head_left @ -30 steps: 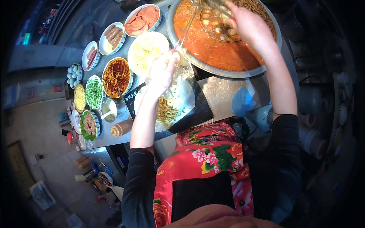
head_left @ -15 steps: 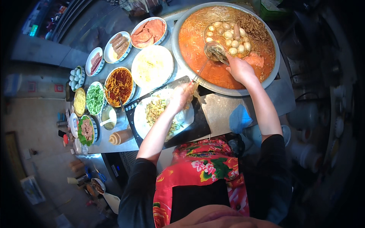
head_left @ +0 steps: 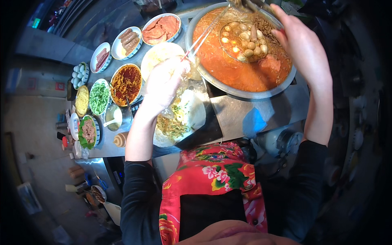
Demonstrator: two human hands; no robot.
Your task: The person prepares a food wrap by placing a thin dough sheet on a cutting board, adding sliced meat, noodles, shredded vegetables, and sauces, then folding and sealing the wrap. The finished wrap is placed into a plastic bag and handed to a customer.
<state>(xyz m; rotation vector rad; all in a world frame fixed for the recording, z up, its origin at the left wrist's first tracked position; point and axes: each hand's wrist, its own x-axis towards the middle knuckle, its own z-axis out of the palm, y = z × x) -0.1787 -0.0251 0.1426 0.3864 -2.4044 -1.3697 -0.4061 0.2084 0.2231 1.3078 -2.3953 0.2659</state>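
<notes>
My left hand (head_left: 168,83) is closed around a pair of thin chopsticks (head_left: 206,34) with red ends, which slant up toward the far rim of a big pan. Crinkled clear plastic (head_left: 191,70) hangs by that hand. My right hand (head_left: 300,45) grips the handle of a ladle (head_left: 241,5), raised over the pan's far side and partly cut off by the upper edge. Reddish broth (head_left: 228,75) fills the wide metal pan (head_left: 261,94), where a round basket of eggs (head_left: 245,38) sits. Below my left hand lies a white plate (head_left: 198,110) with shredded food (head_left: 173,122).
To the left stand bowls of chili oil (head_left: 127,85), green shreds (head_left: 100,98), sausages (head_left: 130,41), sliced meat (head_left: 161,29) and pale eggs (head_left: 79,75). A sauce bottle (head_left: 121,139) stands near the counter's front edge, and a blue cloth-like piece (head_left: 254,120) lies right of the plate.
Both hands have risen and moved apart, the left leftward, the right to the far right. The ladle has lifted from beside the egg basket to the pan's far rim; the chopsticks have swung up too.
</notes>
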